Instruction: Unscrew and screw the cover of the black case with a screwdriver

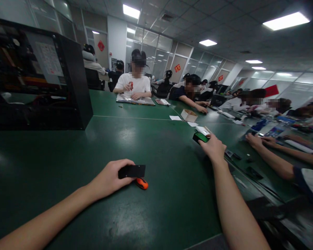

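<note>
My left hand [112, 178] is closed around a flat black rectangular piece [132, 171], held just above the table. Below its fingers shows an orange-and-black tool handle [142, 183], perhaps a screwdriver; its other end is hidden by the hand. Farther off to the right, my right hand [213, 147] has its fingers closed at a small black box with a green inside [201, 137]. Its fingertips are partly hidden behind the hand. A small white box [202, 130] lies right behind the black one.
On the left of the green table [94, 208] stands a large black computer case [75, 83] with an open side. A small cardboard box [189, 115] and white papers [175, 118] lie farther back. Co-workers sit across and to the right; one forearm [273, 159] reaches in nearby.
</note>
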Tool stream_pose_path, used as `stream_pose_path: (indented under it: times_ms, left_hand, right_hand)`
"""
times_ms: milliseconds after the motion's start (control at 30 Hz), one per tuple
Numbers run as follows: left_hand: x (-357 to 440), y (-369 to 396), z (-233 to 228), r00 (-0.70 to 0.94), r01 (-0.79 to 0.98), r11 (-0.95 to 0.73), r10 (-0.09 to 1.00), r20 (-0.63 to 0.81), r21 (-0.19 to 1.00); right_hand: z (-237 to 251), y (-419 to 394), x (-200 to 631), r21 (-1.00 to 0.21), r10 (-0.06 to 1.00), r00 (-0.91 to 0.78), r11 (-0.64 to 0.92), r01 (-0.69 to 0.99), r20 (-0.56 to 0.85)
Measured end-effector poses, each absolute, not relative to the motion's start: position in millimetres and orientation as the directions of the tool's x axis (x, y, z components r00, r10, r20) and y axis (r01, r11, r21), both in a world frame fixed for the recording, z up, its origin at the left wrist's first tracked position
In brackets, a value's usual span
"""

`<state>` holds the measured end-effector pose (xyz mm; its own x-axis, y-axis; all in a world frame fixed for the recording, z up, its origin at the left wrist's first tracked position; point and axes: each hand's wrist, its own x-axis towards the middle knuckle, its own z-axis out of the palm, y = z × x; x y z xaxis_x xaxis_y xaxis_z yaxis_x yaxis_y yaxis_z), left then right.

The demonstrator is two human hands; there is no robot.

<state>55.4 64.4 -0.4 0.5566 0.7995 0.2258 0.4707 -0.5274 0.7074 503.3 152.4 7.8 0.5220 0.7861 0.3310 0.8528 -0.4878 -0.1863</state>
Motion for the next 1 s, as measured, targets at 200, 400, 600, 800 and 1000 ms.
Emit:
stream_pose_path:
  times_ms: [200, 400, 600, 800, 1000]
  left_hand:
    - [54, 65, -4, 0.545, 0.46, -0.545, 0.796, 0.261, 0.701]
    - [54, 65, -8, 0.474, 0.471, -0.536, 0.824, 0.311, 0.701]
    - [55, 65, -6, 0.416, 0.416, -0.509, 0.843, 0.34, 0.753]
    - [53, 69, -8, 0.381, 0.411, -0.48, 0.863, 0.332, 0.775]
    - [50, 79, -14, 0.278, 0.484, -0.369, 0.924, 0.261, 0.794]
  right_hand:
    - [3, 155, 492, -0.141, 0.818, 0.523, -0.503, 0.852, 0.24]
    - [27, 124, 378, -0.226, 0.683, -0.178, 0.458, 0.86, 0.708]
    - [16, 76, 262, 0.052, 0.356, -0.829, 0.907, 0.417, 0.432]
    - [4, 77, 258, 0.04, 0.394, -0.794, 0.886, 0.462, 0.462]
    - [19, 95, 279, 0.129, 0.423, -0.82, 0.855, 0.502, 0.385]
